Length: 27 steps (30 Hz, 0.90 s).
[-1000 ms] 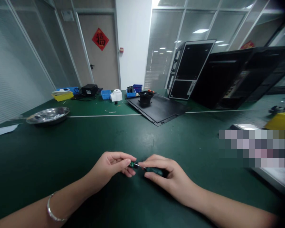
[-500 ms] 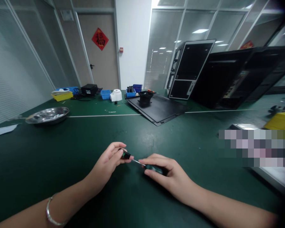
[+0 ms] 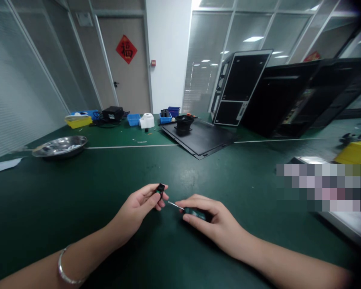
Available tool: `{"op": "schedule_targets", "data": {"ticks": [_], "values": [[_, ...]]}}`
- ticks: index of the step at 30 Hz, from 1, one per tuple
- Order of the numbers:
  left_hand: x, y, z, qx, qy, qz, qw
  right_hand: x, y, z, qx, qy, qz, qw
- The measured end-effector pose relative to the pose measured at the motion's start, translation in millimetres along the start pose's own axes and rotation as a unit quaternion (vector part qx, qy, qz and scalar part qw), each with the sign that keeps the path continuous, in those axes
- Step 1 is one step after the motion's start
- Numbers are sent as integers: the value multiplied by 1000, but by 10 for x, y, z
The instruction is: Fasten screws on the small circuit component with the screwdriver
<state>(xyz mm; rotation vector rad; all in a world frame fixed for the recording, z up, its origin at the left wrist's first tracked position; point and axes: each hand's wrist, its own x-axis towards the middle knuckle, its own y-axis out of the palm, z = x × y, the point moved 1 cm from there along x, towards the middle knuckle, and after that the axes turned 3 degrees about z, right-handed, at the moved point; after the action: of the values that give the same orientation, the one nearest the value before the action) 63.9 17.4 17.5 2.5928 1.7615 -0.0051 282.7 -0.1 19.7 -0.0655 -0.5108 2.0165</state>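
Observation:
My left hand (image 3: 142, 200) is closed around a small black piece (image 3: 160, 188) with a bit of green on it, pinched between thumb and fingers. Its exact kind is too small to make out. In my right hand (image 3: 212, 218) is a screwdriver (image 3: 195, 213), its dark green handle gripped by thumb and fingers. The thin metal shaft points left toward the black piece, and its tip sits just short of my left fingertips, apart from the piece. Both hands are over the dark green table (image 3: 114, 265).
A metal bowl (image 3: 78, 151) stands at the left. Farther back are a yellow tray (image 3: 78, 122), a blue bin (image 3: 134, 119), a white housing (image 3: 147, 120) and a black panel (image 3: 212, 138) bearing a black funnel-shaped part (image 3: 183, 125). Computer cases (image 3: 248, 76) stand back right.
My left hand has turned the small black piece more upright and drawn it off the screwdriver tip. My right hand with the screwdriver has hardly moved.

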Motion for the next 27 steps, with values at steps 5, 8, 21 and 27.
{"op": "schedule_targets", "data": {"ticks": [5,8,21,27], "values": [[-3,4,-5,3,-6,21,1000,4,-3,-11,2,-2,4,1000],[0,-10,1,9,-2,36,999,9,-4,-5,5,-9,3,1000],[11,-31,12,25,-2,36,999,1,-5,-3,7,2,8,1000],[-17,-5,28,50,2,8,999,6,-6,-13,7,6,1,1000]]}}
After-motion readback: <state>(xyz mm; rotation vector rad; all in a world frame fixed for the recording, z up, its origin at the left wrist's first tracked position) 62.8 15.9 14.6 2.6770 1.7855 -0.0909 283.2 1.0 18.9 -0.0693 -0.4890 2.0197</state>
